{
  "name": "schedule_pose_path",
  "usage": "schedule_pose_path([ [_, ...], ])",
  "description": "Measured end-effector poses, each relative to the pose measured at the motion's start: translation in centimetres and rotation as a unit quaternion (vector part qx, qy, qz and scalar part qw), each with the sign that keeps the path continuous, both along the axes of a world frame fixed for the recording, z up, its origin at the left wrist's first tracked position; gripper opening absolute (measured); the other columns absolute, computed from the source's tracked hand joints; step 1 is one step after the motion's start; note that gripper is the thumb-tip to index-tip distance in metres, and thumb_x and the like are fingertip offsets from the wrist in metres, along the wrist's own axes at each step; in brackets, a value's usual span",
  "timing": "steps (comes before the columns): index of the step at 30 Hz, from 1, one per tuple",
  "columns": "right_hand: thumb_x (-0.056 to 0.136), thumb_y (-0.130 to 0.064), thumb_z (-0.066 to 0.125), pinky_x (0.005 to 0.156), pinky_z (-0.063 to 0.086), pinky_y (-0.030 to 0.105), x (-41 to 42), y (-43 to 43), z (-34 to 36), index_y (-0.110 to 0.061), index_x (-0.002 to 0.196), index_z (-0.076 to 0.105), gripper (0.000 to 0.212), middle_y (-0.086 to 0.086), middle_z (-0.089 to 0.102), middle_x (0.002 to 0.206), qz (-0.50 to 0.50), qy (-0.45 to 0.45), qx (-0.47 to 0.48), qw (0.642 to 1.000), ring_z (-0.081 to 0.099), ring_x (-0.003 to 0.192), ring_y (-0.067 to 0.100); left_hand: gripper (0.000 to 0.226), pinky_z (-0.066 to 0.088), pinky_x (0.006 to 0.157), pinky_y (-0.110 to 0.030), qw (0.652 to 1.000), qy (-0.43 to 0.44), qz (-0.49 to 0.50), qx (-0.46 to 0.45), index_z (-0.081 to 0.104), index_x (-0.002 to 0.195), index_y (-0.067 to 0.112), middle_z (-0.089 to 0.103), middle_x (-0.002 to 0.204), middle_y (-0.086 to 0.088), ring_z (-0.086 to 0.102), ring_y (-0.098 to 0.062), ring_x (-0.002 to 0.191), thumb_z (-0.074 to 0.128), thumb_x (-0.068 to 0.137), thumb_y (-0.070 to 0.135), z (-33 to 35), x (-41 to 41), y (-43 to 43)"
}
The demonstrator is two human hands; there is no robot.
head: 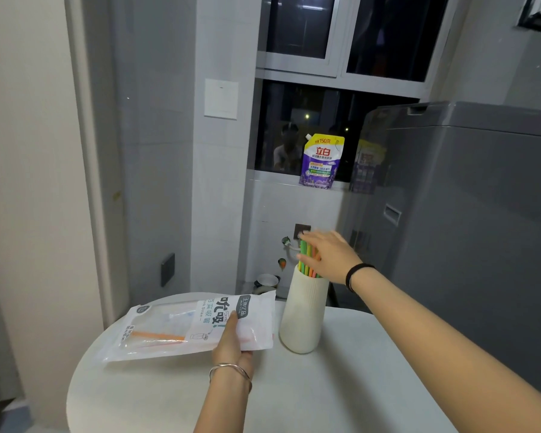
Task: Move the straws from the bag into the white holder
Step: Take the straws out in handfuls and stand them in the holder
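A clear plastic straw bag with white printed labels lies flat on the round white table. Orange straws show through it. My left hand grips the bag's near right edge, thumb on top. To its right stands the white ribbed holder, with several green, yellow and orange straws sticking up out of it. My right hand is over the holder's mouth, fingers spread and touching the straws' upper ends.
A grey washing machine stands close behind and to the right of the table. A purple detergent pouch sits on the window ledge. A small bowl lies on the floor behind the table.
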State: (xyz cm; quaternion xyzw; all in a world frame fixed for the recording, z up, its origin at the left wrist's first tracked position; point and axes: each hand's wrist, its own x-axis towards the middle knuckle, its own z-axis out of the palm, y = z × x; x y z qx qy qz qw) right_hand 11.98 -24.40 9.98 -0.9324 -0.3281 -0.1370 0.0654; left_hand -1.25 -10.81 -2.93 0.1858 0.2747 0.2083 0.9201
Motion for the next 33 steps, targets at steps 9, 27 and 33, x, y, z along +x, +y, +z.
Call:
schedule_pose_path([
  [9, 0.093, -0.051, 0.039, 0.118, 0.009, 0.043, -0.4, -0.6, -1.4, -0.028, 0.148, 0.020, 0.063, -0.001, 0.022, 0.157, 0.005, -0.012, 0.042, 0.999, 0.019, 0.145, 0.019, 0.048, 0.039, 0.110, -0.053, 1.000, -0.007, 0.000, -0.004, 0.048, 0.143, 0.011, 0.056, 0.143, -0.009, 0.057, -0.024, 0.118, 0.058, 0.096, 0.011, 0.7, -0.2, -0.3],
  [27, 0.099, -0.033, 0.036, 0.073, 0.051, 0.044, -14.0, 5.1, -13.9, -0.004, 0.120, 0.053, 0.039, 0.018, 0.061, 0.107, -0.099, 0.634, 0.733, 0.227, 0.059, 0.090, 0.034, 0.029, 0.056, 0.082, -0.035, 0.917, 0.109, 0.040, 0.381, 0.070, 0.102, -0.002, 0.074, 0.099, -0.014, 0.070, -0.028, 0.091, 0.078, 0.079, 0.014, 0.8, -0.5, -0.6],
  [33, 0.097, -0.018, 0.044, 0.084, 0.046, 0.041, -14.5, 4.8, -14.6, -0.006, 0.110, 0.057, 0.022, 0.014, 0.059, 0.091, -0.116, 0.612, 0.734, 0.270, 0.056, 0.080, 0.028, 0.027, 0.051, 0.069, -0.016, 0.855, 0.086, 0.031, 0.510, 0.068, 0.105, 0.009, 0.073, 0.100, -0.004, 0.068, -0.016, 0.089, 0.076, 0.080, 0.014, 1.1, -0.9, -1.6],
])
